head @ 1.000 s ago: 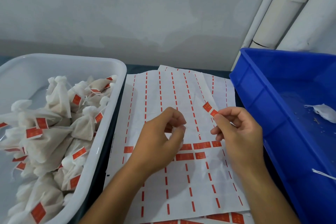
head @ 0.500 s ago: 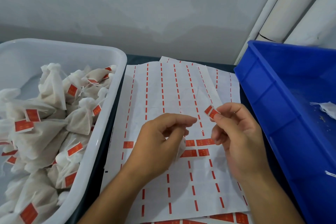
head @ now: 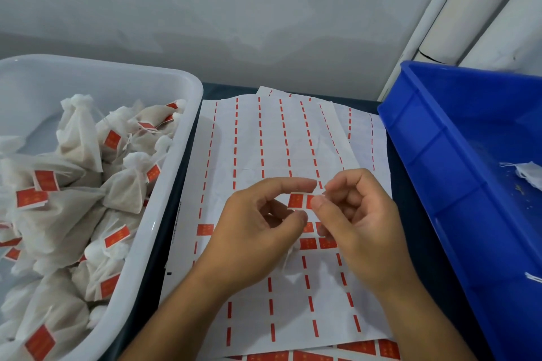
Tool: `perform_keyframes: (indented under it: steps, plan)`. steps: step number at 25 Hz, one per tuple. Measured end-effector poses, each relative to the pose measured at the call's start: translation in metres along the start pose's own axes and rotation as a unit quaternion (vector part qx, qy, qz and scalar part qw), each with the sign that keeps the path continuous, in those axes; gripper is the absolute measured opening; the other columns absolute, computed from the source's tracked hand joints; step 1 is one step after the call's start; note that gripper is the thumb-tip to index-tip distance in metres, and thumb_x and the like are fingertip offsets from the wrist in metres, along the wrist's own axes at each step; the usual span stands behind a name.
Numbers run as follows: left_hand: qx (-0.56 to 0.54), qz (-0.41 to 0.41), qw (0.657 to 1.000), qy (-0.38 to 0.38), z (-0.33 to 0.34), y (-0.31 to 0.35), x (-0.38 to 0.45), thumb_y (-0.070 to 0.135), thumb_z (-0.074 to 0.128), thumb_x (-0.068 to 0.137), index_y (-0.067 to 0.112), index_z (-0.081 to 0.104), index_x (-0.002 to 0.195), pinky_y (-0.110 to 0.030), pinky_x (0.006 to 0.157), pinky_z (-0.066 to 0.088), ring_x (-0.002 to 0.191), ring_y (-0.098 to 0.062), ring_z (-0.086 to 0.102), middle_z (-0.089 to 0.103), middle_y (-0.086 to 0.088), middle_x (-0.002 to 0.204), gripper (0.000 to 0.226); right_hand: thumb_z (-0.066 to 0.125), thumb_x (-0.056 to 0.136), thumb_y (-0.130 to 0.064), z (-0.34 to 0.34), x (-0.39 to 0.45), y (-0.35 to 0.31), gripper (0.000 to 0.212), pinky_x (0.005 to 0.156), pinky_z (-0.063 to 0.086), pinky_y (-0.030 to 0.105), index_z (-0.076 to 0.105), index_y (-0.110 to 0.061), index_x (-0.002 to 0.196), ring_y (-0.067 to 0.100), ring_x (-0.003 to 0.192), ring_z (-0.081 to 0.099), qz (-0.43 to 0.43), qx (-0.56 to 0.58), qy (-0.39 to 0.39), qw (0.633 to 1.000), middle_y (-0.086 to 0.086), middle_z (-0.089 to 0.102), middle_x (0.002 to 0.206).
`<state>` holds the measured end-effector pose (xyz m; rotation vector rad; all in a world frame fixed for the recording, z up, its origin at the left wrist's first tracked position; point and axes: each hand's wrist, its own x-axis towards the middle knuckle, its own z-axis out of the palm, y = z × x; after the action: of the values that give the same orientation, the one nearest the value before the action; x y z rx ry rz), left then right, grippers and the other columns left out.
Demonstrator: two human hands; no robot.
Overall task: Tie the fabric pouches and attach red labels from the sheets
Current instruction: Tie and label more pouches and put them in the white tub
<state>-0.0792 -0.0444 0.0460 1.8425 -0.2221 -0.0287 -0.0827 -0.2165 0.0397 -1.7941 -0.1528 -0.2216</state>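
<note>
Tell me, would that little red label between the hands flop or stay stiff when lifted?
Probably floppy and very light: the red label is thin and pinched by the right hand at one edge. Likely sticky, since matching ones cling to the pouches.

White plastic tub (head: 164,193) set at nine o'clock, blue plastic crate (head: 440,161) placed at three o'clock — a white scrap (head: 528,173) seen lying inside it, dark tabletop (head: 187,184) exposed between them, grey wall (head: 234,14) at twelve, white pipes (head: 475,3) at one o'clock.

Hands closer — label (head: 299,201) between them
</note>
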Motion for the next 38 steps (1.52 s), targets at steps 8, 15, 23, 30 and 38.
perform_keyframes:
  steps: [8,15,23,30,38]
  plan:
    - [-0.04,0.007,0.999,-0.02,-0.001,-0.005,0.001,0.018,0.064,0.099,0.036,0.074,0.116,-0.019,0.077,0.06,0.091,-0.008,0.076,0.075,0.022,0.109,0.027,0.077,0.09,-0.03,0.002,-0.001,0.0,0.019,0.061,0.064,0.038,0.058,-0.031,0.094,0.024,0.072,0.071,-0.019,-0.051,0.001,0.999,-0.005,0.069,0.08]
    - [-0.082,0.026,0.996,-0.004,0.003,-0.005,0.0,0.032,0.065,0.093,0.042,0.05,0.14,-0.022,0.082,0.061,0.092,-0.013,0.076,0.077,0.015,0.104,0.051,0.073,0.089,-0.035,0.003,-0.001,-0.001,0.023,0.063,0.062,0.022,0.058,-0.038,0.106,0.011,0.082,0.073,-0.016,-0.069,0.004,0.997,-0.018,0.069,0.094]
    - [-0.084,0.034,0.996,-0.014,0.005,-0.004,-0.001,0.023,0.066,0.095,0.044,0.04,0.147,-0.026,0.09,0.06,0.094,-0.011,0.076,0.078,0.013,0.101,0.061,0.068,0.09,-0.041,0.001,0.002,-0.003,0.012,0.071,0.056,0.012,0.067,-0.043,0.102,0.004,0.099,0.068,-0.039,-0.088,-0.028,0.995,-0.024,0.068,0.105]
    - [-0.072,0.011,0.997,-0.01,0.006,-0.005,-0.001,0.031,0.07,0.095,0.057,0.018,0.153,-0.025,0.071,0.061,0.088,-0.017,0.072,0.063,0.021,0.107,0.083,0.064,0.096,-0.038,0.001,0.001,-0.004,0.004,0.081,0.053,0.009,0.064,-0.039,0.1,0.003,0.109,0.065,-0.048,-0.074,-0.013,0.996,-0.025,0.067,0.106]
    - [0.018,0.03,0.999,0.025,0.012,-0.009,-0.001,0.033,0.075,0.091,0.064,0.039,0.128,-0.014,0.07,0.055,0.092,-0.008,0.064,0.056,0.024,0.099,0.061,0.066,0.091,-0.042,0.004,-0.001,-0.009,0.006,0.076,0.055,0.01,0.067,-0.039,0.096,0.003,0.097,0.07,-0.007,-0.022,0.098,0.995,-0.024,0.071,0.095]
